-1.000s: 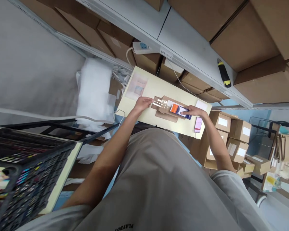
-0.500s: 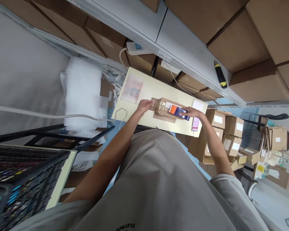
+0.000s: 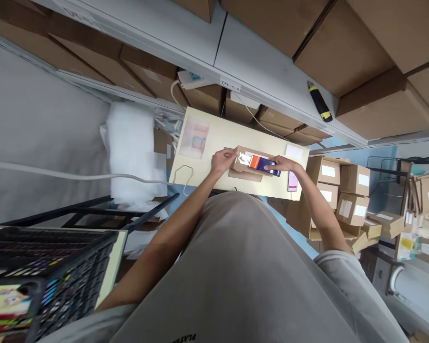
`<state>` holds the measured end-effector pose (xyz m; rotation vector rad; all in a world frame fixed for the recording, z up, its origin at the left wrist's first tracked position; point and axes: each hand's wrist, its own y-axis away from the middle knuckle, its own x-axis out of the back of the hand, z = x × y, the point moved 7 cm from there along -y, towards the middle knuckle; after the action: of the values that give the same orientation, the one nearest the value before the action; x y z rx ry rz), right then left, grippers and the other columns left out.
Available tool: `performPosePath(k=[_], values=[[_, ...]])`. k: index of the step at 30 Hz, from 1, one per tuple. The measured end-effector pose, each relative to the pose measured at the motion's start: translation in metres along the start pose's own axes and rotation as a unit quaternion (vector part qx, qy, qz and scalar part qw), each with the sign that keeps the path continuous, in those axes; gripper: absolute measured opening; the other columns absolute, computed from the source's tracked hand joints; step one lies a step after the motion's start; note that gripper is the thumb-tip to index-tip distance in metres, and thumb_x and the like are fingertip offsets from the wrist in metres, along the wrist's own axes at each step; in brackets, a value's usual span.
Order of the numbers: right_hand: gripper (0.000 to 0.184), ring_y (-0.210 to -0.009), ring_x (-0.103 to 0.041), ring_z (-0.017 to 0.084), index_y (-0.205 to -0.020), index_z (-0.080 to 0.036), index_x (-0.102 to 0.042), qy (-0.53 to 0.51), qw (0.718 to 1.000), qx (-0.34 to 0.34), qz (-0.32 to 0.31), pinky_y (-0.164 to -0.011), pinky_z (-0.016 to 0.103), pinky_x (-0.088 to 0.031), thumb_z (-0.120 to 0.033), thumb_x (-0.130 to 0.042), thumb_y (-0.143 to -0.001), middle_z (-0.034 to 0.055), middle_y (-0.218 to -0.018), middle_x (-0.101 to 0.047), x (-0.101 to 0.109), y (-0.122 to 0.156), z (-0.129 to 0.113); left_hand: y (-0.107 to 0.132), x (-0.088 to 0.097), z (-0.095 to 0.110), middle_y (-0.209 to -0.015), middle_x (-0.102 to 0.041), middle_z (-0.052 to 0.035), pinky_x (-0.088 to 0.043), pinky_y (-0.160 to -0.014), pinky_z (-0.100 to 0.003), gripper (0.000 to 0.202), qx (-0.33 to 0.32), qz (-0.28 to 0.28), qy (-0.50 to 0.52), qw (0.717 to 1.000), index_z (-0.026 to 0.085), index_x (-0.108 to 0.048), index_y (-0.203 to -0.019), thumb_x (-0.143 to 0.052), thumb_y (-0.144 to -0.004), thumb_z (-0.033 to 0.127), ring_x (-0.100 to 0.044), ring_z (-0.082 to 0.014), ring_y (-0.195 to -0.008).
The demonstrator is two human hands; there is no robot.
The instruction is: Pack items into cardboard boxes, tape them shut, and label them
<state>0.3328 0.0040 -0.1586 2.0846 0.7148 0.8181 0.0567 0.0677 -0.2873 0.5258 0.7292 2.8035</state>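
On the pale table lies a narrow brown cardboard box [image 3: 240,167], with a shiny, clear patch and something white near its left end. A navy and orange package [image 3: 260,163] sits at the right part of this box; whether it is inside or on top I cannot tell. My right hand [image 3: 283,164] grips the package's right end, thumb across its navy face. At the box's left end my left hand [image 3: 223,160] has its fingers pinched on the flap, and the fingertips partly cover it. A flat cardboard piece [image 3: 245,176] lies along the near side of the box.
A phone [image 3: 292,181] and a white paper [image 3: 293,152] lie at the right of the table [image 3: 214,126]. Behind is a shelf with cartons and a black-yellow utility knife [image 3: 319,102]. Stacked boxes [image 3: 329,174] stand right, a white wrap roll [image 3: 130,147] and dark crates [image 3: 71,267] left.
My left hand has moved slightly right, closer to the box, and the flap that stuck out leftward no longer extends as far. My right hand stays on the package. The camera view has shifted.
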Motion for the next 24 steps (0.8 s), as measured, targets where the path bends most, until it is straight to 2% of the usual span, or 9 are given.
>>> performPosePath(k=[2,4,7,10,13,15,18,21,24], values=[[0.080,-0.074,-0.066,0.018,-0.086,-0.019,-0.072,0.015,1.000,0.004,0.005,-0.069,0.028,-0.049,-0.096,-0.085,-0.068,0.0048,-0.082,-0.076,0.000,-0.002,0.001,0.006,-0.009,0.009,-0.099,-0.086,-0.0088,-0.061,-0.099,-0.041,0.029,-0.016,-0.014,-0.022,1.000,0.022,-0.081,-0.088,-0.097,-0.079,0.044,-0.081,-0.0308,-0.101],[0.076,-0.072,-0.066,0.018,-0.084,-0.019,-0.072,0.032,0.999,-0.003,0.004,-0.068,0.028,-0.048,-0.094,-0.085,-0.072,0.0045,-0.080,-0.076,-0.001,-0.006,0.003,0.009,-0.013,0.012,-0.096,-0.086,-0.0081,-0.061,-0.097,-0.041,0.028,-0.001,-0.003,-0.035,0.999,0.022,-0.080,-0.086,-0.099,-0.075,0.039,-0.081,-0.0299,-0.098],[0.071,-0.072,-0.069,0.020,-0.081,-0.019,-0.073,0.047,0.999,-0.006,-0.012,-0.069,0.030,-0.050,-0.088,-0.086,-0.077,0.0060,-0.079,-0.079,-0.003,-0.011,0.006,0.014,-0.014,0.012,-0.094,-0.085,-0.0072,-0.060,-0.095,-0.040,0.023,0.024,0.030,-0.047,0.998,0.022,-0.081,-0.087,-0.095,-0.080,0.038,-0.080,-0.0296,-0.096],[0.068,-0.077,-0.074,0.023,-0.086,-0.019,-0.078,0.017,0.998,0.001,-0.058,-0.073,0.032,-0.054,-0.086,-0.087,-0.079,0.0079,-0.084,-0.084,0.003,-0.001,0.017,0.019,-0.011,0.013,-0.095,-0.085,-0.0072,-0.059,-0.095,-0.040,0.021,0.022,0.058,-0.068,0.996,0.021,-0.083,-0.091,-0.092,-0.082,0.037,-0.079,-0.0299,-0.098],[0.073,-0.078,-0.076,0.025,-0.084,-0.019,-0.081,0.025,0.995,-0.028,-0.096,-0.074,0.034,-0.055,-0.091,-0.085,-0.077,0.0098,-0.083,-0.085,0.024,0.031,0.051,0.023,-0.011,0.013,-0.097,-0.085,-0.0072,-0.059,-0.098,-0.039,0.021,0.016,0.079,-0.091,0.993,0.020,-0.084,-0.094,-0.091,-0.084,0.037,-0.079,-0.0294,-0.099],[0.076,-0.076,-0.076,0.026,-0.078,-0.019,-0.081,0.063,0.993,-0.039,-0.093,-0.073,0.035,-0.055,-0.095,-0.085,-0.074,0.0099,-0.080,-0.084,0.046,0.058,0.080,0.023,-0.012,0.011,-0.099,-0.085,-0.0071,-0.058,-0.100,-0.039,0.021,0.014,0.092,-0.102,0.990,0.021,-0.084,-0.096,-0.090,-0.084,0.037,-0.079,-0.0291,-0.101],[0.079,-0.075,-0.076,0.026,-0.079,-0.020,-0.083,0.065,0.991,-0.041,-0.108,-0.074,0.035,-0.057,-0.098,-0.083,-0.071,0.0091,-0.079,-0.083,0.068,0.088,0.116,0.022,-0.014,0.008,-0.103,-0.085,-0.0072,-0.058,-0.102,-0.037,0.021,0.008,0.104,-0.115,0.988,0.021,-0.084,-0.097,-0.088,-0.085,0.037,-0.079,-0.0283,-0.105],[0.078,-0.076,-0.076,0.027,-0.079,-0.020,-0.084,0.053,0.991,-0.056,-0.108,-0.075,0.037,-0.058,-0.097,-0.087,-0.068,0.0097,-0.079,-0.083,0.078,0.091,0.138,0.021,-0.016,0.005,-0.104,-0.085,-0.0070,-0.058,-0.100,-0.036,0.020,0.009,0.108,-0.129,0.986,0.021,-0.083,-0.097,-0.087,-0.086,0.037,-0.079,-0.0270,-0.103],[0.070,-0.083,-0.078,0.031,-0.079,-0.019,-0.084,0.066,0.991,-0.081,-0.085,-0.077,0.038,-0.057,-0.087,-0.096,-0.068,0.0108,-0.080,-0.083,0.078,0.073,0.150,0.021,-0.016,0.003,-0.101,-0.084,-0.0075,-0.058,-0.098,-0.037,0.020,0.011,0.125,-0.144,0.982,0.019,-0.084,-0.097,-0.087,-0.086,0.036,-0.077,-0.0259,-0.095]])
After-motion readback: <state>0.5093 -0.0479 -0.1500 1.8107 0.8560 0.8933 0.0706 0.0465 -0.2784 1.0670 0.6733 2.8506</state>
